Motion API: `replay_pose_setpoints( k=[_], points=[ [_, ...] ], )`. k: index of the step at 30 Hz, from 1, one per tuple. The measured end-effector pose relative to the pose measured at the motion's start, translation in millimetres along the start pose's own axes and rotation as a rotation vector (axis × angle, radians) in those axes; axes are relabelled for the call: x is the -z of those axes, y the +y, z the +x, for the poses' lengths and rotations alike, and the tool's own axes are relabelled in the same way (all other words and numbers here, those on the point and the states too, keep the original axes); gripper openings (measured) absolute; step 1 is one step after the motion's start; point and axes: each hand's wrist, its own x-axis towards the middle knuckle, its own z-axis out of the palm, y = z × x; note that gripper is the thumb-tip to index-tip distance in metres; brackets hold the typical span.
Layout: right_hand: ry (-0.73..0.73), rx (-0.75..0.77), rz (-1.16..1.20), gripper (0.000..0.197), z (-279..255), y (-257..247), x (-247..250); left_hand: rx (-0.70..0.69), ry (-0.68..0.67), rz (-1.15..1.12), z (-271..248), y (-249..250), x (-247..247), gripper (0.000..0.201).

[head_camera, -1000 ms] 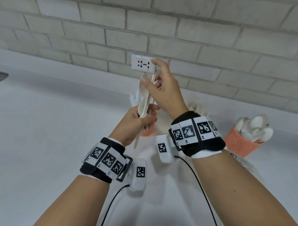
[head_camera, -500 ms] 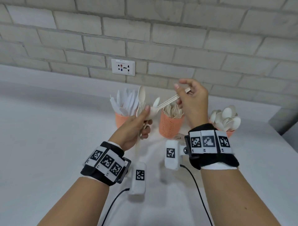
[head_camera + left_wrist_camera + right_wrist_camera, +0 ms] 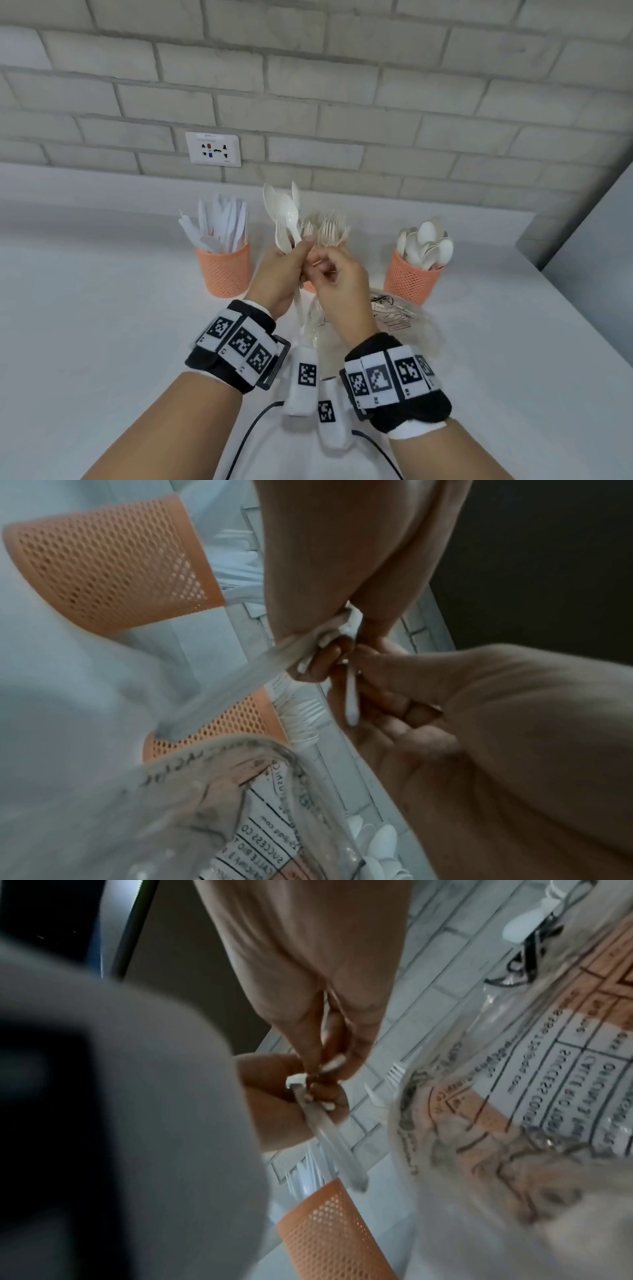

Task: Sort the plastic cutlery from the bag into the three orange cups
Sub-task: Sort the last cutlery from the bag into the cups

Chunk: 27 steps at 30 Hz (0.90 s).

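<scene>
The left hand grips a bundle of white plastic cutlery upright, heads toward 12 o'clock, handles toward 6; the right hand pinches one handle, before the middle orange mesh cup.

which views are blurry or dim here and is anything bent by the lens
Head view: bright and even, fairly sharp, brick lines bowed by the wide lens. Left wrist view: dim, the near bag smeared, the orange cup soft. Right wrist view: dim, a blurred grey mass fills its left side, the bag print readable only in part.
</scene>
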Motion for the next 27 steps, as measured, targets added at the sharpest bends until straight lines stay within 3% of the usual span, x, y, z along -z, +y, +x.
replay_pose_setpoints(
  k=[3, 6, 9, 12, 15, 17, 20, 24, 27],
  points=[
    [0.021, 0.079, -0.088, 0.009, 6.9, -10.6, 9.1, -0.067, -0.016, 0.239, -5.6, 2.7, -4.3, 0.026],
    [-0.034, 0.111, -0.169, 0.018, 14.6, -23.7, 7.7, -0.208, -0.078, 0.441, -10.1, 3.0, -9.5, 0.018],
    [-0.089, 0.079, -0.249, 0.016, 21.0, -29.1, 4.8, -0.242, -0.036, 0.43, -8.1, -3.1, -8.3, 0.016],
    [-0.089, 0.032, -0.157, 0.015, 30.1, -32.9, 10.4, -0.223, 0.016, 0.496, -2.2, -9.0, 0.1, 0.017],
    [0.099, 0.016, 0.024, 0.021, 51.3, -46.5, 29.5, -0.146, 0.02, 0.507, 2.3, -13.2, 7.1, 0.003],
    [0.286, 0.077, 0.082, 0.025, 75.3, -51.1, 45.0, -0.093, 0.034, 0.437, 2.5, -15.1, 12.8, 0.009],
    [0.441, 0.189, 0.04, 0.011, 103.4, -41.7, 61.4, -0.07, 0.002, 0.36, 1.1, -15.5, 16.5, 0.012],
    [0.307, 0.111, -0.131, 0.044, 113.4, -5.9, 51.1, -0.071, -0.051, 0.312, 3.8, -14.3, 15.6, 0.011],
    [0.108, -0.005, -0.313, 0.046, 113.2, 30.7, 37.2, -0.086, -0.115, 0.296, 4.5, -10.2, 11.6, 0.009]
  ],
)
